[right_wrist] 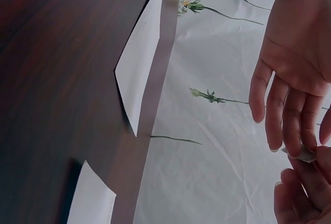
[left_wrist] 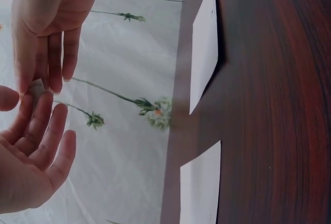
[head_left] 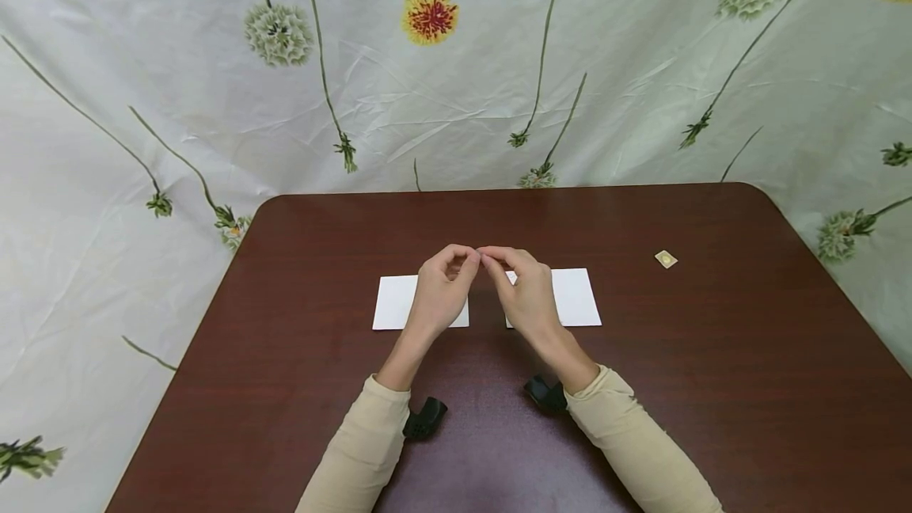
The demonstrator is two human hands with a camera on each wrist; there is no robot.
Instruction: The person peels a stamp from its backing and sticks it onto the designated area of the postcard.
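Note:
My left hand (head_left: pixel 443 289) and right hand (head_left: pixel 526 289) meet fingertip to fingertip above the table. Between them, thumbs and fingers pinch a small pale flat piece (left_wrist: pixel 37 87); its kind cannot be made out. In the right wrist view, part of this piece (right_wrist: pixel 306 155) shows between the fingertips, the rest covered by them. A white paper card (head_left: pixel 393 303) lies on the table behind the left hand. A second white card (head_left: pixel 577 298) lies behind the right hand. Both cards are partly hidden in the head view.
A small beige square with a pale round centre (head_left: pixel 666 259) lies at the right on the dark brown table (head_left: pixel 712 386). Behind the table hangs a white cloth with a flower print (head_left: pixel 470 101). Black wrist devices (head_left: pixel 425 419) sit at both sleeves.

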